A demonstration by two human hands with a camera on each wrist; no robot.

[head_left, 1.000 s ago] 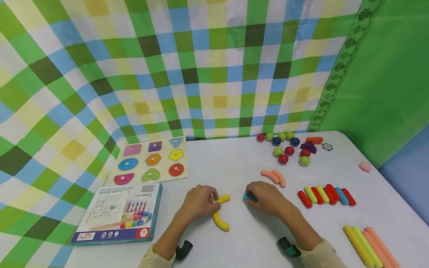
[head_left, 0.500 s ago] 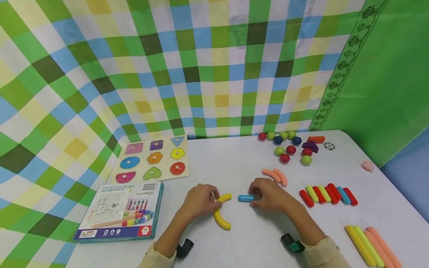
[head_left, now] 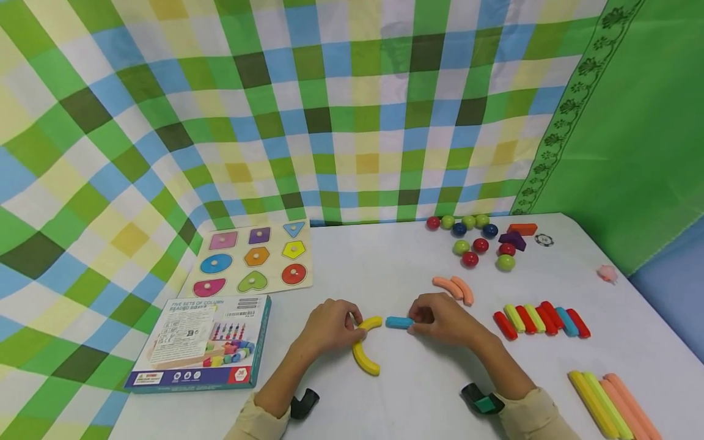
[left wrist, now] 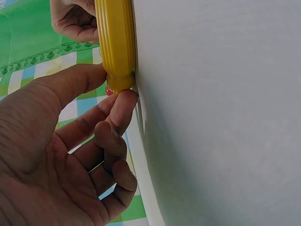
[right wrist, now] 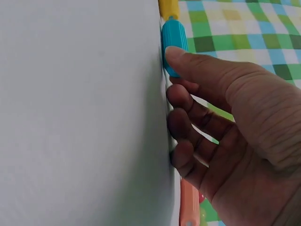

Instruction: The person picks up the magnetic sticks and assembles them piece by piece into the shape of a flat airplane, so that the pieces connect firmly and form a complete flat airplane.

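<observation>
My left hand (head_left: pixel 330 327) pinches a yellow curved, ridged piece (head_left: pixel 371 321) between thumb and fingertips. Another yellow curved length (head_left: pixel 365 362) continues below those fingers, so the yellow bows out to the left. In the left wrist view, the ridged yellow piece (left wrist: pixel 115 37) narrows to a knobbed end at my thumb. My right hand (head_left: pixel 444 319) holds the right end of a short blue ridged stick (head_left: pixel 397 322), lying level. Its left end points at the upper yellow tip, a small gap apart. Seen from the right wrist, the blue stick (right wrist: pixel 174 35) has a small peg towards the yellow.
Two orange curved pieces (head_left: pixel 461 289) lie behind my right hand. Several short sticks (head_left: pixel 541 319) and longer sticks (head_left: pixel 610 403) sit to the right, with shiny balls (head_left: pixel 470 259) at the back. A boxed toy (head_left: pixel 200 342) and shape puzzle board (head_left: pixel 253 256) stand left.
My right hand has shifted its grip to the blue stick's right end, leaving more of it showing, and the stick has moved left towards the yellow. My left hand keeps its pinch.
</observation>
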